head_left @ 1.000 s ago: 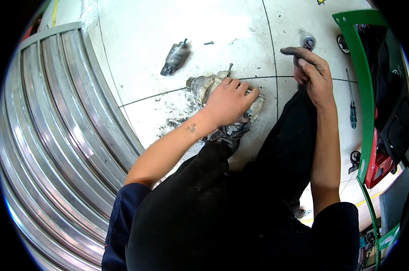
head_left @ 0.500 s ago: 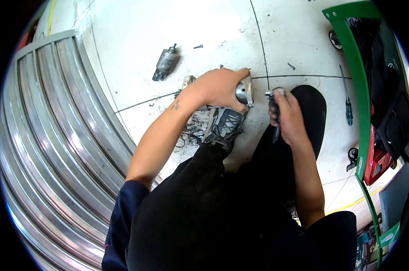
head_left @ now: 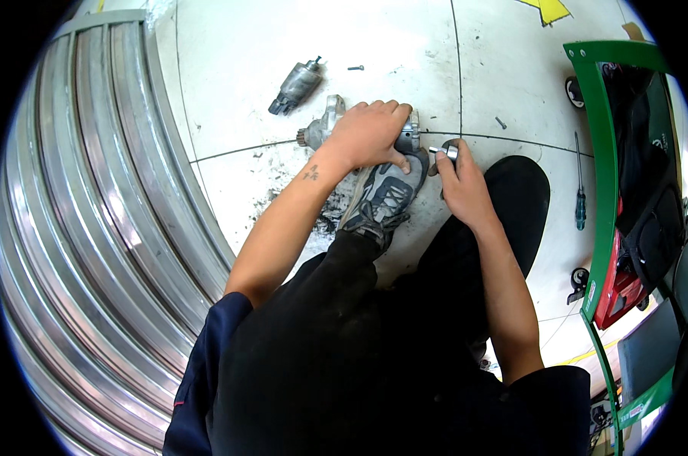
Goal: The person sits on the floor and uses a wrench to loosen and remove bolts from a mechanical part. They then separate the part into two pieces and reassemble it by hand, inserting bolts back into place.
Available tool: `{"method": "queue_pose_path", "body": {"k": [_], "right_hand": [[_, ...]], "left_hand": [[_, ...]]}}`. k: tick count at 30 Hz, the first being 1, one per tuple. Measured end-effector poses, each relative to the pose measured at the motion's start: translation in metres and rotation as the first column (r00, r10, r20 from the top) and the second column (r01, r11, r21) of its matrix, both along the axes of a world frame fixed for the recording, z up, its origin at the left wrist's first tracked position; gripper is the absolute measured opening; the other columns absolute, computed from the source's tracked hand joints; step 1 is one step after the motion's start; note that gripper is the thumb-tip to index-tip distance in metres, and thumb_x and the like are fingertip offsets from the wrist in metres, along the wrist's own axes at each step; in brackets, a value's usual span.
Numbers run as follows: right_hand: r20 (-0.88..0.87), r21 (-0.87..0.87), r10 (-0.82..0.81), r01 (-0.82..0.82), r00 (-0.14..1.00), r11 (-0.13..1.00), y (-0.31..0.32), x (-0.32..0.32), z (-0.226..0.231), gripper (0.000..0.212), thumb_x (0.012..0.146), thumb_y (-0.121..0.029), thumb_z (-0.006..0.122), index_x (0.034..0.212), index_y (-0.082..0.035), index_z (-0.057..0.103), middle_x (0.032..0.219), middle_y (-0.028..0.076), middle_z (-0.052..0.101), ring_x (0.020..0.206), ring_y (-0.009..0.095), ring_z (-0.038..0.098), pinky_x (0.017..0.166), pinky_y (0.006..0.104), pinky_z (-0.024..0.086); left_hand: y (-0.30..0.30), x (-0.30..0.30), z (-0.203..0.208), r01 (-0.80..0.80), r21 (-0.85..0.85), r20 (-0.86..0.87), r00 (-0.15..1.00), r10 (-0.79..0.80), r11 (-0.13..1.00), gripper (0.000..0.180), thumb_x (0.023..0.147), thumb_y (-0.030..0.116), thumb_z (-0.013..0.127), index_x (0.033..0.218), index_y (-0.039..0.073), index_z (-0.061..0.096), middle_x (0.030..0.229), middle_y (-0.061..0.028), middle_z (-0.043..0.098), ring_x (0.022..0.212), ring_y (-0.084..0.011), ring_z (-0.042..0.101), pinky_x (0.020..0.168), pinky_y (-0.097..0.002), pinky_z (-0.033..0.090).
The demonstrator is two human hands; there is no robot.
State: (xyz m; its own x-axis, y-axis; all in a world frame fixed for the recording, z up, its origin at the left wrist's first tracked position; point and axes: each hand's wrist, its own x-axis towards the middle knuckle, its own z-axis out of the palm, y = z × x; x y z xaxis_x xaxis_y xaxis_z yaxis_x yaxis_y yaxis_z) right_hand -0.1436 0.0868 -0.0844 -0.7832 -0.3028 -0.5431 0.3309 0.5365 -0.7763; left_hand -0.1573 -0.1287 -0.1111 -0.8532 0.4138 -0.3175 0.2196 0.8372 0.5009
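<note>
A grey starter motor (head_left: pixel 332 114), with a toothed pinion at its left end, lies on the floor beside my shoe (head_left: pixel 386 194). My left hand (head_left: pixel 368 137) is closed over its body and hides the middle of it. The open round end shows past my fingertips. Just right of that end, my right hand (head_left: pixel 463 185) is closed around a ratchet (head_left: pixel 451 152), its socket head pointing left with a short bit. The rest of the tool is hidden by my fingers. Beyond lies a metal cylinder with a dark end, like a starter solenoid (head_left: pixel 297 85).
One bolt (head_left: pixel 356 68) lies near the cylinder, another (head_left: pixel 500 122) farther right. A screwdriver (head_left: pixel 580 186) rests beside a green wheeled frame (head_left: pixel 601 129). Ribbed metal panelling (head_left: pixel 93 190) fills the left side. Black grime (head_left: pixel 330 209) marks the floor near my shoe.
The starter motor has turned under my left hand, so its pinion end now shows at the left. My right hand has moved left with the ratchet, closer to the motor's round end.
</note>
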Motion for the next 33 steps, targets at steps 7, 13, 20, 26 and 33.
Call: {"method": "queue_pose_path", "body": {"k": [7, 13, 20, 26, 33], "right_hand": [[-0.048, -0.014, 0.158, -0.159, 0.986, 0.987, -0.012, -0.029, -0.025, 0.028, 0.102, -0.025, 0.05, 0.106, 0.002, 0.046, 0.089, 0.028, 0.062, 0.085, 0.044, 0.063, 0.075, 0.0467, 0.047], [-0.056, 0.075, 0.418, -0.414, 0.907, 0.907, -0.004, -0.051, -0.017, 0.029, 0.105, -0.026, 0.048, 0.111, 0.002, 0.044, 0.092, 0.029, 0.061, 0.089, 0.041, 0.064, 0.077, 0.0451, 0.048], [0.5, -0.133, 0.317, -0.29, 0.806, 0.948, -0.01, -0.073, 0.004, 0.041, 0.108, -0.039, 0.039, 0.112, 0.001, 0.046, 0.088, 0.015, 0.069, 0.073, 0.027, 0.07, 0.066, 0.0371, 0.056], [0.871, -0.145, 0.101, 0.055, 0.48, 0.988, -0.008, -0.094, 0.012, 0.052, 0.106, -0.048, 0.036, 0.101, -0.002, 0.058, 0.081, 0.012, 0.068, 0.068, 0.025, 0.069, 0.061, 0.038, 0.059], [0.842, -0.055, 0.12, -0.138, 0.527, 0.989, -0.026, -0.095, 0.033, 0.057, 0.107, -0.048, 0.027, 0.098, 0.0, 0.056, 0.074, 0.012, 0.065, 0.067, 0.029, 0.071, 0.053, 0.0362, 0.058]], "left_hand": [[0.0, 0.002, -0.004, -0.057, 0.05, -0.025, 0.998, 0.058, 0.997, 0.069, 0.072, 0.054, 0.079, 0.111, 0.001, 0.057, 0.096, -0.016, 0.067, 0.097, -0.0354, 0.065, 0.081, -0.0444, 0.052], [0.002, 0.0, -0.005, -0.047, 0.012, -0.015, 0.999, 0.048, 0.999, 0.068, 0.073, 0.057, 0.077, 0.108, 0.001, 0.058, 0.096, -0.0151, 0.068, 0.096, -0.0335, 0.066, 0.081, -0.043, 0.053], [0.004, 0.003, -0.008, -0.046, 0.002, -0.013, 0.999, 0.047, 0.999, 0.064, 0.073, 0.054, 0.077, 0.103, 0.001, 0.058, 0.094, -0.015, 0.068, 0.095, -0.0336, 0.067, 0.081, -0.0421, 0.054], [0.02, -0.002, 0.003, -0.076, -0.058, 0.058, 0.995, 0.08, 0.995, 0.061, 0.072, 0.049, 0.08, 0.101, 0.0, 0.057, 0.094, -0.015, 0.069, 0.095, -0.0343, 0.067, 0.083, -0.0435, 0.054], [0.023, 0.011, -0.005, -0.143, 0.259, -0.162, 0.969, 0.189, 0.955, 0.041, 0.083, 0.032, 0.073, 0.112, 0.004, 0.064, 0.114, -0.0105, 0.067, 0.107, -0.0305, 0.064, 0.09, -0.0417, 0.052]]}}
